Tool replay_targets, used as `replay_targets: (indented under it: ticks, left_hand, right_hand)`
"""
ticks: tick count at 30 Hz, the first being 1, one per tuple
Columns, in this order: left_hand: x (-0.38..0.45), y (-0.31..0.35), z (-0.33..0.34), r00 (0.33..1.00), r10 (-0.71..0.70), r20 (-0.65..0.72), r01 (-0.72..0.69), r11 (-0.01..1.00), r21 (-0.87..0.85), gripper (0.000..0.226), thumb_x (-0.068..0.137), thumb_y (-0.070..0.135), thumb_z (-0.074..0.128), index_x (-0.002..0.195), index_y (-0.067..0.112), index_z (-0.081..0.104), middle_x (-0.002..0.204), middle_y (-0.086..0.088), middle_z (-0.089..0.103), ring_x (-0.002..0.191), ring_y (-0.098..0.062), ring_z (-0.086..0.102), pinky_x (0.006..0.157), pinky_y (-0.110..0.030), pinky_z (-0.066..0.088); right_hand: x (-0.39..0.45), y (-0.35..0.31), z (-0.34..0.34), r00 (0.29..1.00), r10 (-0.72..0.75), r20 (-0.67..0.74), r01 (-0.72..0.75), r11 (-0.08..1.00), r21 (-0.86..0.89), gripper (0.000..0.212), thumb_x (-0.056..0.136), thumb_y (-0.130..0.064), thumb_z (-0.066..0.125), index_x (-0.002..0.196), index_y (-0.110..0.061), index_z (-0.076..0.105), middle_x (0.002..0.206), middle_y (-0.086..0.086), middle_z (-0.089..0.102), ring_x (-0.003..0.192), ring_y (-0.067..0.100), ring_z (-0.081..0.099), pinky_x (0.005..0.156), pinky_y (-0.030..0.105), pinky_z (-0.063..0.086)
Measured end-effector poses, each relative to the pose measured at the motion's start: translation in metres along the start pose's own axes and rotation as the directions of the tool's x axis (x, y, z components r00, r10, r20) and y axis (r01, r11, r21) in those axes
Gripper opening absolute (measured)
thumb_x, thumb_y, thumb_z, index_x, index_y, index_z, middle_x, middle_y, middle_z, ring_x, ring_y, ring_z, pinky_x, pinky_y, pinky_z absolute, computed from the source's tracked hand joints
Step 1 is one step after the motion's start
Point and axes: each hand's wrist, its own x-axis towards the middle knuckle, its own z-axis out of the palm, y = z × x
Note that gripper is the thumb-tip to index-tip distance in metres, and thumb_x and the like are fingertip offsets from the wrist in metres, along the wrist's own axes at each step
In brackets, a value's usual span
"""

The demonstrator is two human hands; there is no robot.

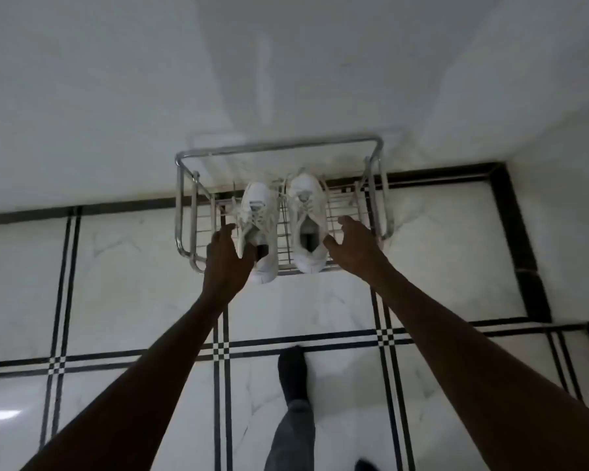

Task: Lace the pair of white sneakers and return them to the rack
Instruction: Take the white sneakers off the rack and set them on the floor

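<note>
Two white sneakers stand side by side, toes toward the wall, on the wire shelf of a chrome shoe rack (pixel 181 198). The left sneaker (pixel 261 202) has its heel sticking out over the rack's front rail. My left hand (pixel 227 256) holds its left collar, fingers outside and thumb over the opening. The right sneaker (pixel 308 212) sits fully on the shelf, with laces showing across its tongue. My right hand (pixel 351 246) is beside its right side, fingers spread, the thumb just touching the heel edge. Loose lace ends trail between the toes.
The rack stands against a white wall (pixel 116 96) on glossy white floor tiles with black border lines (pixel 221 348). My leg and dark-socked foot (pixel 291 372) stand on the floor below the rack. Bare wire shelf lies either side of the sneakers.
</note>
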Motion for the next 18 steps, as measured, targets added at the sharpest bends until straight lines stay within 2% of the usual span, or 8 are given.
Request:
replay_targets:
  ticks: [3,4,6,8,11,14,16,18]
  left_hand:
    - [0.029,-0.029,0.024,0.991,-0.113,-0.070,0.107,0.990,-0.094,0.062,0.091,0.040,0.066,0.140,0.005,0.052,0.136,-0.018,0.062,0.126,-0.036,0.058,0.100,-0.048,0.051]
    - [0.037,-0.034,0.029,0.983,-0.185,-0.015,0.182,0.978,-0.105,0.062,0.093,0.033,0.069,0.144,0.005,0.048,0.137,-0.018,0.060,0.123,-0.035,0.059,0.100,-0.048,0.052]
    - [0.054,-0.043,0.035,0.951,-0.275,0.139,0.297,0.938,-0.180,0.065,0.095,0.030,0.070,0.149,0.009,0.042,0.133,-0.016,0.062,0.106,-0.031,0.066,0.090,-0.050,0.060]
    - [0.069,-0.049,0.034,0.924,-0.282,0.259,0.335,0.922,-0.193,0.065,0.095,0.033,0.068,0.151,0.015,0.041,0.129,-0.018,0.065,0.101,-0.034,0.070,0.080,-0.052,0.064]
    - [0.076,-0.054,0.038,0.945,-0.203,0.259,0.249,0.956,-0.159,0.050,0.101,0.025,0.057,0.148,0.017,0.045,0.128,-0.018,0.065,0.100,-0.037,0.070,0.075,-0.052,0.065]
    - [0.057,-0.046,0.043,0.979,-0.128,0.156,0.152,0.977,-0.152,0.039,0.105,0.017,0.048,0.142,0.009,0.050,0.117,-0.017,0.067,0.083,-0.030,0.069,0.075,-0.056,0.063]
    - [0.035,-0.042,0.047,0.996,-0.077,0.053,0.086,0.979,-0.185,0.034,0.102,0.017,0.048,0.135,0.010,0.053,0.108,-0.015,0.069,0.082,-0.033,0.069,0.071,-0.056,0.062]
    - [0.004,-0.039,0.053,0.999,-0.020,-0.034,0.014,0.984,-0.176,0.033,0.101,0.018,0.050,0.133,0.011,0.054,0.106,-0.009,0.068,0.088,-0.030,0.067,0.071,-0.043,0.060]
  right_hand:
    - [0.033,0.017,0.021,0.989,0.139,0.042,-0.140,0.990,0.022,0.069,0.094,-0.031,0.063,0.149,-0.001,0.035,0.147,0.023,0.049,0.135,0.035,0.047,0.105,0.035,0.039]
    - [0.044,0.022,0.029,0.983,0.171,0.072,-0.174,0.984,0.035,0.072,0.093,-0.032,0.064,0.150,-0.001,0.033,0.147,0.022,0.050,0.134,0.035,0.049,0.104,0.036,0.041]
    - [0.062,0.025,0.040,0.973,0.198,0.118,-0.211,0.971,0.109,0.076,0.090,-0.034,0.068,0.149,-0.002,0.033,0.144,0.021,0.052,0.129,0.036,0.054,0.105,0.042,0.046]
    - [0.079,0.027,0.048,0.969,0.206,0.133,-0.224,0.965,0.136,0.076,0.089,-0.032,0.068,0.150,-0.004,0.033,0.143,0.021,0.053,0.128,0.036,0.055,0.104,0.045,0.048]
    - [0.097,0.029,0.058,0.974,0.201,0.107,-0.209,0.975,0.072,0.056,0.089,-0.020,0.062,0.141,-0.005,0.046,0.136,0.022,0.058,0.124,0.039,0.056,0.099,0.044,0.050]
    - [0.089,0.025,0.063,0.993,0.115,0.018,-0.116,0.990,0.081,0.041,0.088,-0.013,0.061,0.129,-0.004,0.059,0.122,0.021,0.067,0.112,0.038,0.063,0.085,0.034,0.049]
    - [0.067,0.027,0.064,0.998,0.023,-0.058,-0.017,0.994,0.105,0.036,0.090,-0.012,0.060,0.125,-0.006,0.062,0.116,0.017,0.070,0.108,0.035,0.065,0.080,0.028,0.044]
    - [0.033,0.030,0.063,0.988,-0.062,-0.144,0.086,0.983,0.161,0.037,0.091,-0.011,0.061,0.128,-0.008,0.062,0.115,0.012,0.072,0.107,0.028,0.067,0.081,0.024,0.045]
